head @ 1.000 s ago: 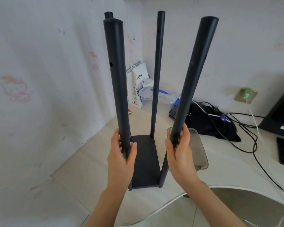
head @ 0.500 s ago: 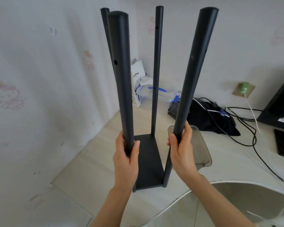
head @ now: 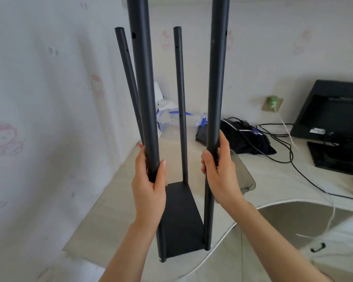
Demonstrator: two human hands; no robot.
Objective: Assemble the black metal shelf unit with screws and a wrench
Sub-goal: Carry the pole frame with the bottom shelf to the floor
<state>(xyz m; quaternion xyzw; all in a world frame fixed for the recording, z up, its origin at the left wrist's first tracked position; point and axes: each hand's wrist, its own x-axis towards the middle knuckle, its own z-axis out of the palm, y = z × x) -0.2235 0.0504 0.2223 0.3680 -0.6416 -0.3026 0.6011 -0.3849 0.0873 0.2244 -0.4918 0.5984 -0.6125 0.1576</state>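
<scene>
The pale desk (head: 110, 210) fills the lower half of the view, set into a corner of white walls marked with faint pink cartoon stickers. On it, near the front edge at about 6 o'clock, stands the black metal shelf unit (head: 180, 218): a flat matte rectangular panel at the bottom with four round posts rising from its corners, their long axes near vertical and pointing up toward 12 o'clock. The two near posts run out of the top of the frame; the two far posts end in capped tips. Small screw holes show in the post sides. The finish is a uniform dark, dull black.

At 3 o'clock a black monitor (head: 332, 117) sits on its stand, with black cables trailing toward a dark bag (head: 247, 139) behind the unit. A smoky clear plastic tray (head: 246, 178) lies just right of the unit, partly behind the right hand.

The left hand (head: 149, 192) grips the near left post (head: 145, 98), fingers curled round it and thumb pressed to its right side. The right hand (head: 220, 176) grips the near right post (head: 216, 88), fingers wrapped round it.
</scene>
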